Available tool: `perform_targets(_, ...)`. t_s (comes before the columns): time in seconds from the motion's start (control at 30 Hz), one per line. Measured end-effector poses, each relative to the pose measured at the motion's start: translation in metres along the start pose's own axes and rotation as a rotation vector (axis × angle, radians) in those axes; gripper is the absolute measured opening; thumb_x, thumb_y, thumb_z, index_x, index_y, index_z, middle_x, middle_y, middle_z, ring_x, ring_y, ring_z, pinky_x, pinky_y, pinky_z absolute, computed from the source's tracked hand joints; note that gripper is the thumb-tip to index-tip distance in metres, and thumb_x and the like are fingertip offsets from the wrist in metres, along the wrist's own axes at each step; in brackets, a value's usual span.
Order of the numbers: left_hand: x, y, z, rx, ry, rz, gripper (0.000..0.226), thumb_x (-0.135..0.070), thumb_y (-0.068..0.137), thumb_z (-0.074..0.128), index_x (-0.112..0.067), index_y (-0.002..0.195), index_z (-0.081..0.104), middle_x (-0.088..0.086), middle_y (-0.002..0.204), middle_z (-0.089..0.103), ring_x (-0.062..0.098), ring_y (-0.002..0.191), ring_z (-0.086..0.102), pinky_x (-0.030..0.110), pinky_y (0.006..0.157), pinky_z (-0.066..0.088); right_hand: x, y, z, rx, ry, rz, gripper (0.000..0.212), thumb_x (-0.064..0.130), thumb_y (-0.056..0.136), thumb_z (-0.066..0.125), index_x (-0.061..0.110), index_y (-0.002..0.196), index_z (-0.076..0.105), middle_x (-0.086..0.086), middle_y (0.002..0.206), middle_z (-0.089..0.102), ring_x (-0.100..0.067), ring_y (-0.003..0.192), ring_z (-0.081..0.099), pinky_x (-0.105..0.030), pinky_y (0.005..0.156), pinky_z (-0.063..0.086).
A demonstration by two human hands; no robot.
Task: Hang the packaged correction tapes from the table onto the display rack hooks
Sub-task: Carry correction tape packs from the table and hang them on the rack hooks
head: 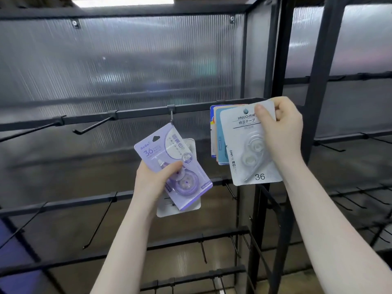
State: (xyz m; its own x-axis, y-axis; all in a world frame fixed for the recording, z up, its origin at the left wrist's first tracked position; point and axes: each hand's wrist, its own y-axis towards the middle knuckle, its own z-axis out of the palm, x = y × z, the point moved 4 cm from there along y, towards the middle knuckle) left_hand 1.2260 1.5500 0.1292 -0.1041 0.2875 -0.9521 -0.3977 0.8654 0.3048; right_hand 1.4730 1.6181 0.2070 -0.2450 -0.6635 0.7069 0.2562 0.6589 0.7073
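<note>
My left hand [156,177] grips a purple packaged correction tape [169,158], tilted, its top corner just under a black hook [171,117] on the rack's middle bar. Behind it a white package [186,205] shows partly; whether my hand holds it too, I cannot tell. My right hand [280,128] pinches the top of a grey-white packaged correction tape [250,149] marked 36. Behind that one hang blue and beige packages [218,134], at the right end of the same bar.
The black display rack [275,60] has several horizontal bars with bare hooks [91,126] sticking toward me, left of and below my hands. Translucent ribbed panels [127,60] back it. A second rack section [350,136] with hooks stands to the right.
</note>
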Motion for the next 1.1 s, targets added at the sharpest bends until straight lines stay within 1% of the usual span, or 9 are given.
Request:
perform_targets(0.07,0.0,0.0,-0.002,0.005,-0.005,0.007,0.039,-0.022,0.065,0.071,-0.013,0.102,0.068,0.004,0.1,0.074,0.026,0.098,0.069,0.046,0.09,0.053,-0.004,0.001,0.001,0.018,0.017,0.037,0.011,0.02,0.091,0.058,0.017,0.082,0.053,0.006,0.076,0.061,0.005,0.068,0.058,-0.013,0.061,0.045)
perform_targets(0.13,0.0,0.0,-0.004,0.01,-0.007,0.008,0.041,-0.022,0.065,0.071,-0.013,0.105,0.068,0.003,0.101,0.074,0.024,0.098,0.069,0.044,0.09,0.053,-0.009,0.004,0.001,0.032,0.055,0.103,0.014,0.021,0.09,0.059,0.022,0.078,0.053,-0.006,0.086,0.066,-0.015,0.08,0.065,-0.031,0.071,0.052)
perform_targets(0.2,0.001,0.001,-0.007,0.01,0.0,0.011,0.041,-0.023,0.065,0.072,-0.015,0.105,0.068,0.001,0.101,0.074,0.023,0.098,0.069,0.044,0.091,0.052,-0.016,0.008,0.0,0.045,0.115,0.169,0.015,0.018,0.088,0.06,0.022,0.076,0.055,-0.006,0.085,0.066,-0.021,0.079,0.064,-0.037,0.074,0.053)
perform_targets(0.37,0.004,0.003,-0.012,0.005,-0.006,0.015,0.042,-0.024,0.064,0.073,-0.016,0.105,0.068,0.0,0.101,0.074,0.02,0.097,0.069,0.043,0.09,0.053,-0.033,0.018,0.009,0.099,0.066,0.238,0.01,0.016,0.087,0.063,0.018,0.078,0.058,0.004,0.076,0.066,-0.01,0.071,0.065,-0.026,0.064,0.052)
perform_targets(0.53,0.005,0.004,-0.015,-0.004,-0.004,-0.002,0.038,-0.025,0.065,0.072,-0.019,0.102,0.069,-0.002,0.099,0.075,0.019,0.096,0.07,0.042,0.089,0.053,-0.037,0.031,0.028,0.049,-0.172,0.15,0.017,0.027,0.086,0.063,0.015,0.077,0.055,0.011,0.062,0.052,-0.003,0.058,0.047,-0.022,0.052,0.034)
perform_targets(0.63,0.007,0.002,-0.018,-0.017,0.008,-0.004,0.037,-0.025,0.065,0.072,-0.019,0.101,0.069,-0.002,0.098,0.075,0.019,0.095,0.07,0.039,0.086,0.054,-0.043,0.031,0.034,0.021,-0.263,0.14,0.02,0.032,0.087,0.063,0.016,0.08,0.054,0.009,0.061,0.047,-0.011,0.063,0.043,-0.025,0.053,0.032)
perform_targets(0.8,0.016,-0.007,-0.019,-0.015,0.038,-0.025,0.043,-0.028,0.067,0.073,-0.018,0.109,0.068,-0.002,0.102,0.074,0.018,0.097,0.07,0.035,0.084,0.054,-0.049,0.017,0.033,-0.012,-0.224,0.101,0.033,0.029,0.088,0.061,0.018,0.117,0.051,0.002,0.101,0.06,-0.012,0.088,0.052,-0.024,0.072,0.032)
perform_targets(0.93,0.029,-0.018,-0.014,0.019,0.06,-0.076,0.046,-0.03,0.069,0.075,-0.019,0.113,0.066,-0.001,0.106,0.073,0.019,0.099,0.069,0.041,0.089,0.055,-0.059,-0.01,0.031,0.032,-0.196,0.049,0.042,0.024,0.088,0.059,0.018,0.128,0.046,0.002,0.124,0.048,-0.013,0.111,0.047,-0.026,0.089,0.036)
perform_targets(1.1,0.036,-0.028,-0.011,0.061,0.066,-0.098,0.038,-0.021,0.075,0.078,-0.015,0.111,0.067,-0.001,0.102,0.074,0.018,0.095,0.071,0.031,0.077,0.055,-0.067,-0.049,0.028,0.069,-0.255,0.052,0.047,0.026,0.091,0.057,0.012,0.134,0.044,-0.003,0.135,0.045,-0.017,0.124,0.042,-0.027,0.1,0.034)
